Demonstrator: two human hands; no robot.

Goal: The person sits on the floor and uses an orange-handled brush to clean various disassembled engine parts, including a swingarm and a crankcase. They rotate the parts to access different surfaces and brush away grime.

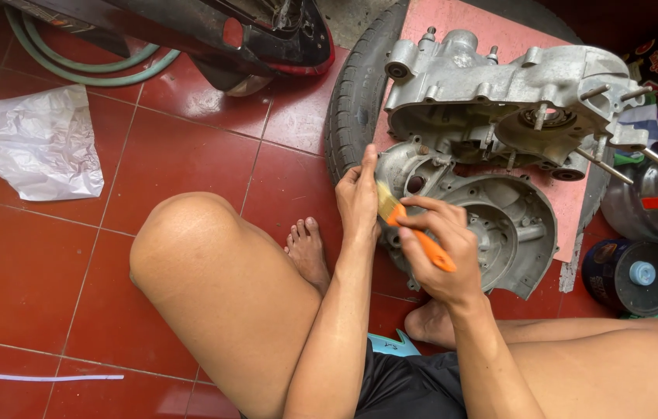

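Brushing an engine case (pixel 492 225) clean: left hand (pixel 358 198) steadies its rim, right hand (pixel 441 248) pinches the brush (pixel 414 229); next, judging by this, more careful strokes.

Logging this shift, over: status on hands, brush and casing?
Left hand steadying engine casing half at its rim. Right hand gripping orange-handled brush, bristles at the casing edge. Second casing half lies behind; nothing blocking.
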